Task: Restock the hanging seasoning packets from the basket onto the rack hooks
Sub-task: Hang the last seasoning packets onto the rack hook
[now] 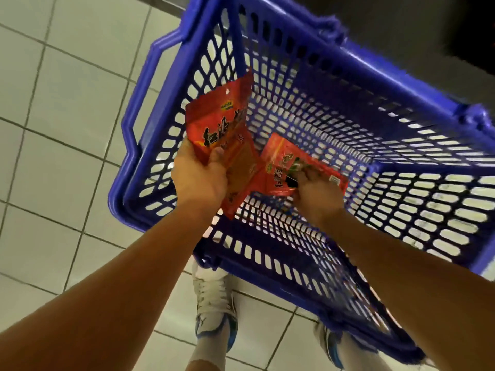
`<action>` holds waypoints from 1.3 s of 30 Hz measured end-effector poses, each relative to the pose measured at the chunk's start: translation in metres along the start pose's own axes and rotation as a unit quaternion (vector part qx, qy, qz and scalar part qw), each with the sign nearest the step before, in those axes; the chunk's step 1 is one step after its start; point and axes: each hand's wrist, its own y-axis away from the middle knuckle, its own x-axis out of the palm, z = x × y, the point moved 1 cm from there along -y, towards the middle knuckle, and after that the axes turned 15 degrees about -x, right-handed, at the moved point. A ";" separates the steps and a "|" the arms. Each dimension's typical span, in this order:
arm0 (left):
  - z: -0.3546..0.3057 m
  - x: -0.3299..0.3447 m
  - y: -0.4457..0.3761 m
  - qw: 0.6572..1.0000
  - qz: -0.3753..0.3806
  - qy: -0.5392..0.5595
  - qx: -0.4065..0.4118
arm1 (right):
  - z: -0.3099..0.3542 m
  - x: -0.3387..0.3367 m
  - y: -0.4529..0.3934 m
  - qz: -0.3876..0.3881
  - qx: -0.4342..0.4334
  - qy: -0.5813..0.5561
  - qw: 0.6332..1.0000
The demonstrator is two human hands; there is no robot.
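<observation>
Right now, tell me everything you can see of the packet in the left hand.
The packet is a flat red-orange pouch, glossy like plastic film, printed with large black characters and a small yellow logo. A hang hole shows near its top edge. It stands roughly upright, slightly creased, over the blue basket's left side. The left hand grips its lower part, thumb across the front. Its bottom corner overlaps another red packet.

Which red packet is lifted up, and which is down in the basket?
The packet with big black writing, held by the left hand, is lifted up. The packet with green on it lies low inside the blue basket, under the right hand.
</observation>
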 end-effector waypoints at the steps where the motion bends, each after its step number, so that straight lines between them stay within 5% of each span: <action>1: -0.005 -0.003 0.003 1.000 -0.002 0.009 -0.001 | -0.008 -0.013 0.006 -0.027 0.026 -0.012 0.999; 6: -0.044 -0.016 0.041 0.999 0.030 0.003 0.012 | -0.042 -0.090 0.058 -0.128 0.232 -0.242 0.934; 9: -0.069 -0.031 0.074 0.998 0.068 -0.003 -0.002 | -0.028 -0.154 0.095 -0.155 0.202 -0.441 0.860; 12: -0.095 -0.053 0.114 0.994 0.110 0.000 -0.019 | 0.003 -0.221 0.128 -0.202 0.159 -0.510 0.821; 20: -0.200 -0.140 0.262 0.984 0.154 0.083 -0.030 | 0.079 -0.408 0.238 -0.331 0.083 -0.498 0.797; 25: -0.299 -0.208 0.386 0.966 0.209 0.132 0.069 | 0.111 -0.561 0.358 -0.409 0.018 -0.360 0.838; 29: -0.385 -0.247 0.495 0.943 0.248 0.149 0.164 | 0.121 -0.672 0.466 -0.454 -0.019 -0.308 0.836; 31: -0.427 -0.260 0.547 0.922 0.287 0.149 0.211 | 0.123 -0.717 0.519 -0.493 -0.033 -0.310 0.812; 39: -0.555 -0.282 0.723 0.843 0.401 0.108 0.343 | 0.132 -0.847 0.684 -0.691 -0.045 -0.374 0.617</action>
